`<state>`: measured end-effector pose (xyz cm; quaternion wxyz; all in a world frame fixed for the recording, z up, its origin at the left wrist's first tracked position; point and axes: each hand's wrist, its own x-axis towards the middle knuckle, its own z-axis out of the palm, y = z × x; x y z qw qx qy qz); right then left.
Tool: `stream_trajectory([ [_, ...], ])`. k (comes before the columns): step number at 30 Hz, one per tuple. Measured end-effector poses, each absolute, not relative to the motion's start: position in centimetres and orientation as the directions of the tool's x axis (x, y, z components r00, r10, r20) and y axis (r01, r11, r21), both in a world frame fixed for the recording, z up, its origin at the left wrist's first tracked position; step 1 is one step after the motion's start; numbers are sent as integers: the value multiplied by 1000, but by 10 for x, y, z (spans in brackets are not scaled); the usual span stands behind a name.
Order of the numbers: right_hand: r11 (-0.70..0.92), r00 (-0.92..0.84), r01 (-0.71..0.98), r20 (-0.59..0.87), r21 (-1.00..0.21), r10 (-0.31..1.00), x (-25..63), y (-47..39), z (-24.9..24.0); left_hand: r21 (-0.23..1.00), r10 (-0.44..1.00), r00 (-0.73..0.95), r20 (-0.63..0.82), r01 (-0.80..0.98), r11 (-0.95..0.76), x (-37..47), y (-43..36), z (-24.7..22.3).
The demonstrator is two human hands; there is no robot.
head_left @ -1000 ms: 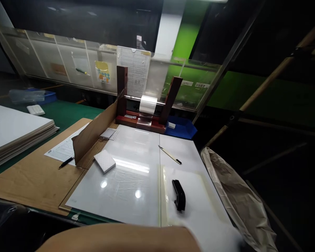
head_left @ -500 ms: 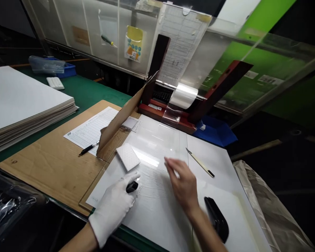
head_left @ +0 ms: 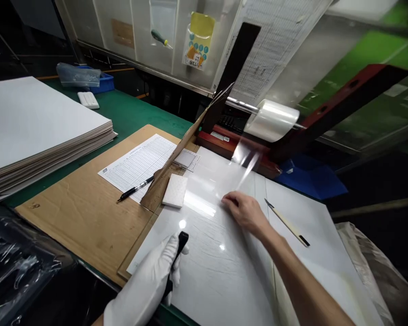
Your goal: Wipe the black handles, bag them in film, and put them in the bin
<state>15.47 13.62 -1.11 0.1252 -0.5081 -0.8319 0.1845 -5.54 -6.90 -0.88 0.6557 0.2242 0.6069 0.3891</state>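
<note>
My left hand (head_left: 156, 267), in a white glove, is closed around a slim black tool (head_left: 182, 242) whose kind I cannot make out; most of it is hidden by the fingers. My bare right hand (head_left: 243, 209) has its fingertips pinched at the end of a clear plastic film (head_left: 246, 170). The film stretches back to its roll (head_left: 272, 120) on a metal bar in a dark red stand (head_left: 216, 140). A white foam block (head_left: 175, 190) lies between my hands, farther back. To the right of my right hand is a craft knife (head_left: 287, 222) with a pale handle.
A cardboard flap (head_left: 187, 140) stands upright beside a printed form (head_left: 143, 158) and a black pen (head_left: 135, 189). Stacked white boards (head_left: 44, 122) lie at left. Blue trays (head_left: 313, 176) sit behind. The white work surface (head_left: 217, 276) is glossy.
My right hand now pinches the film, which is lifted off the surface near the roll. My left hand has turned, showing more of the black tool. The foam block has turned. The view has shifted.
</note>
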Motion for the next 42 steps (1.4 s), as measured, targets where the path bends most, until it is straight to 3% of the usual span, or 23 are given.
stream_trajectory([
  [4, 453, -490, 750, 55, -482, 870, 158, 52, -5, 911, 926, -143, -349, 178, 371, -42, -55, 12],
  [7, 466, -499, 718, 85, -518, 863, 159, -9, -8, 890, 977, -144, -160, 408, 205, -28, -44, 31],
  [13, 468, -454, 697, 171, -543, 875, 154, -94, -23, 898, 980, 12, -198, 403, 177, 14, -14, 36],
  [18, 472, -429, 681, 218, -560, 877, 152, -115, -35, 852, 983, -3, -182, 499, 159, 27, 8, 9],
  [21, 467, -416, 675, 228, -572, 880, 156, -115, -33, 850, 986, 69, -149, 518, 93, 9, -10, -5],
  [24, 450, -425, 646, 200, -617, 883, 162, -108, -19, 883, 955, 286, -79, 465, -66, -18, -45, -18],
  [25, 438, -425, 639, 185, -632, 886, 164, -105, -13, 882, 910, 415, -7, 432, -190, -26, -55, -21],
  [28, 395, -415, 606, 149, -690, 897, 172, -92, 8, 809, 842, 522, 133, 434, -397, -38, -73, -25],
  [32, 162, -362, 438, -8, -884, 932, 186, -66, 26, 823, 916, 390, 89, 489, -288, -30, -64, -17],
  [35, -53, -261, 357, -154, -933, 953, 196, -43, 25, 826, 977, 213, 21, 546, -137, -20, -47, -9],
  [39, -82, -126, 327, -129, -941, 984, 197, -12, 8, 772, 993, 105, 52, 627, -106, -7, -19, -6],
  [42, -95, 2, 379, -102, -920, 995, 193, 6, -9, 665, 991, 55, 120, 737, -121, 1, 6, -10],
])
